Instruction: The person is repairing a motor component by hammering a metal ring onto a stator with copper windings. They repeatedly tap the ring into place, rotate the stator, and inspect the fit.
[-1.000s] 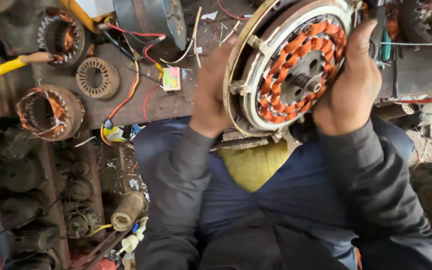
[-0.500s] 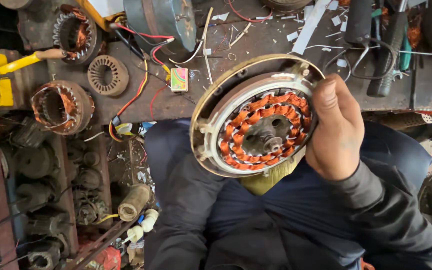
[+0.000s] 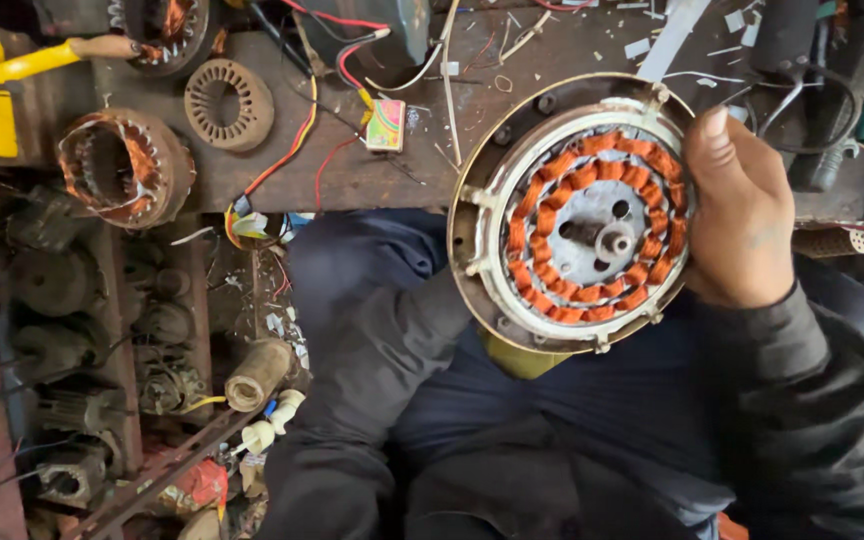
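- The right hand (image 3: 742, 215) is closed on the right rim of a round motor housing (image 3: 577, 215); its thumb points toward 12 o'clock along the rim and the palm covers the edge at 3 o'clock.
- The housing is held upright over the person's lap, open face toward the camera, right of frame centre.
- Inside it, a ring of orange copper windings (image 3: 552, 215) circles a grey hub with a short shaft (image 3: 612, 242) at the middle.
- The left hand is not seen. The left sleeve (image 3: 372, 400) runs from 7 o'clock up toward the housing's lower left edge and passes behind it; whether that hand grips anything cannot be told.
- A yellowish object (image 3: 522, 362) shows just under the housing at 6 o'clock, partly hidden.
- The wooden workbench (image 3: 372, 175) spans the top of the frame.
- On the bench at 10 o'clock of the housing stands a bare laminated stator ring (image 3: 229, 103). A wound stator with copper coils (image 3: 124, 167) sits at the bench's left edge.
- Red and yellow wires (image 3: 297, 140) cross the bench to a small multicoloured block (image 3: 385, 125).
- A yellow-handled tool (image 3: 12, 70) lies at far upper left.
- Old motor parts (image 3: 72, 300) fill the floor at 9 o'clock.
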